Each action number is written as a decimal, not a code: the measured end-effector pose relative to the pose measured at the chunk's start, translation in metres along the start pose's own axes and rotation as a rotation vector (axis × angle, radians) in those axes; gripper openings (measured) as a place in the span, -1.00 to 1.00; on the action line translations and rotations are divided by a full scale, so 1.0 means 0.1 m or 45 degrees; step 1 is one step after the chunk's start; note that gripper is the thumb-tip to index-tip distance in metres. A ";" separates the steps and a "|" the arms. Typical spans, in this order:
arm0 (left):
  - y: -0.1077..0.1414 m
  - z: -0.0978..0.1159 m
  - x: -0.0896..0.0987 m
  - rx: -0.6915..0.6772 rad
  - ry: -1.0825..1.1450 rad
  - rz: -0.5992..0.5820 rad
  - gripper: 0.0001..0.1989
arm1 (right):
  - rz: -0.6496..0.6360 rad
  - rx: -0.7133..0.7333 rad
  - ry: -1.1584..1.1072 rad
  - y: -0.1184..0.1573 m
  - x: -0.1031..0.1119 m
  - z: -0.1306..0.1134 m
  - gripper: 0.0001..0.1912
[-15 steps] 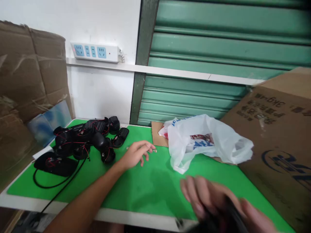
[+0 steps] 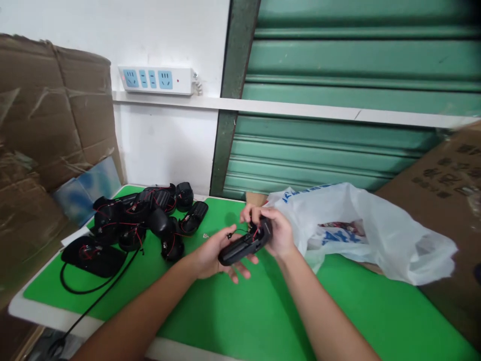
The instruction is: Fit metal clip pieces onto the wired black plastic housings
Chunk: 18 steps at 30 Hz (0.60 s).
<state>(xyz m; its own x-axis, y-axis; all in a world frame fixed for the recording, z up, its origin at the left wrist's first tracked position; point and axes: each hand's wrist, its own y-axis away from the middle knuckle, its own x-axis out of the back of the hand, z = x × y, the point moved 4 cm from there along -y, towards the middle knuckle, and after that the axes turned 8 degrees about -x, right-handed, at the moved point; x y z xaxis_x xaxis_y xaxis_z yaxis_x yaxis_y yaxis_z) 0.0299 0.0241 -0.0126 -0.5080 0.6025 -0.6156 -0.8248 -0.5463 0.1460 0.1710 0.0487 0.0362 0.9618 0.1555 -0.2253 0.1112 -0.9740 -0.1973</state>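
Observation:
A curved black plastic housing with thin red and black wires is held above the green mat. My right hand grips its upper right end, fingers bent over the top. Around the lower left end is my left hand, thumb above and fingers spread behind and below it. A small metal piece lies on the mat just beyond my left hand. To the left is a heap of similar black housings with red wires.
The green mat covers the white table. A white plastic bag lies at right, against a large cardboard box. Another cardboard box stands at left. A black cable hangs over the front edge. A power strip is on the wall.
My right hand has brought the black housing from the lower right up to the middle. My left hand, previously reaching over small metal pieces on the mat, is now around the housing's lower end.

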 end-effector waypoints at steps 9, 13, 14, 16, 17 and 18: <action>0.00 0.12 0.02 -0.438 -0.544 0.536 -0.51 | 0.371 -0.054 0.262 0.16 0.23 0.14 -0.49; 0.04 0.19 0.02 -0.520 -0.601 0.624 -0.47 | 0.410 -0.113 0.356 0.15 0.19 0.16 -0.54; 0.05 0.19 0.02 -0.520 -0.596 0.632 -0.46 | 0.413 -0.130 0.347 0.15 0.19 0.18 -0.56; 0.06 0.21 0.02 -0.511 -0.576 0.650 -0.45 | 0.441 -0.147 0.312 0.15 0.21 0.18 -0.58; 0.06 0.23 0.02 -0.508 -0.557 0.668 -0.46 | 0.458 -0.148 0.294 0.15 0.23 0.17 -0.55; 0.07 0.25 0.03 -0.513 -0.528 0.694 -0.48 | 0.472 -0.146 0.283 0.15 0.24 0.16 -0.51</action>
<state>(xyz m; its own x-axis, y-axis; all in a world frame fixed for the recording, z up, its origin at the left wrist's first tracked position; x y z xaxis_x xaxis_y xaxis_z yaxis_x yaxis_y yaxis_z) 0.0167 0.0362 0.0060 -0.9308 0.3136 -0.1879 -0.3200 -0.9474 0.0035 0.1918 0.0403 0.0123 0.9710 -0.2344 -0.0480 -0.2360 -0.9712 -0.0317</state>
